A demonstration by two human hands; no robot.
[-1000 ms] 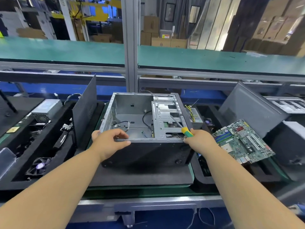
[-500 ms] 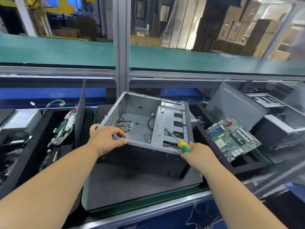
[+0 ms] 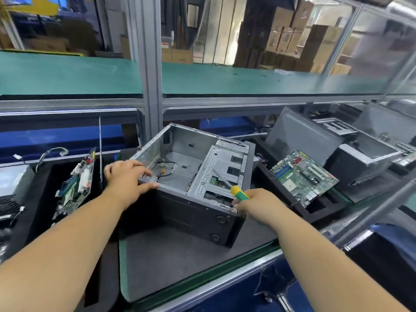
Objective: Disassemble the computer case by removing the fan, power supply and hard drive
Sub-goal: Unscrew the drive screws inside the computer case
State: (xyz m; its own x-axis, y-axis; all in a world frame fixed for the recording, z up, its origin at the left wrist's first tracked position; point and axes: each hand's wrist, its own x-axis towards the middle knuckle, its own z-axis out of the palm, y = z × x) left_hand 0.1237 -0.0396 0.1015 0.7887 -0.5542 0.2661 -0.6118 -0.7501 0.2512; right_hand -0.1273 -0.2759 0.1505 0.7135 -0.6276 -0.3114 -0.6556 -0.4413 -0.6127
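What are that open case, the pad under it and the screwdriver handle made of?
Case: it looks like bare sheet metal inside, dull grey with punched holes and folded edges; the outer walls are dark, probably painted. Pad: likely foam or rubber, a matte charcoal sheet without shine. Screwdriver: the handle seems glossy plastic, yellow and green, and the shaft shiny metal.

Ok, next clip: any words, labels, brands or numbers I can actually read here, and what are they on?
None can be read.
Motherboard in the right foam tray: markings too small.
Circuit board standing on the left: labels blurred.
Cardboard boxes behind the glass: print blurred.
Red and white sticker on a far box: too small.
Computer case and screwdriver: no text visible.
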